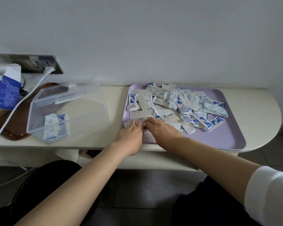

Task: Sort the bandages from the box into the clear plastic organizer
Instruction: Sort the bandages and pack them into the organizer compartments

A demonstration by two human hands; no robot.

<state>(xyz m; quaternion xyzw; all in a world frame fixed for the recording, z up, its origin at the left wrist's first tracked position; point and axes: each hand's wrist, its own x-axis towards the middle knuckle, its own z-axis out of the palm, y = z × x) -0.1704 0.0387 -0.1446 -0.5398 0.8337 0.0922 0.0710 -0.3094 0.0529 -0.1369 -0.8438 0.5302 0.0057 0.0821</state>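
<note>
Early stage: the clear plastic organizer [69,110] holds only two small stacks, and the bulk of the bandages [178,103] lies heaped on the lilac tray [227,141]. Left hand [131,132] and right hand [160,128] meet over bandages at the tray's near-left corner; grip cannot be confirmed. Bare tabletop [117,95] separates tray from organizer; its front edge is near.

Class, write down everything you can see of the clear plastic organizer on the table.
The clear plastic organizer is a see-through rectangular box with thin walls. Its lid stands open at the back. It sits on the cream table, left of the purple tray, its left end over the brown tray. A few wrapped bandages stand at its front. Neither the left hand nor the right hand touches it.
</note>
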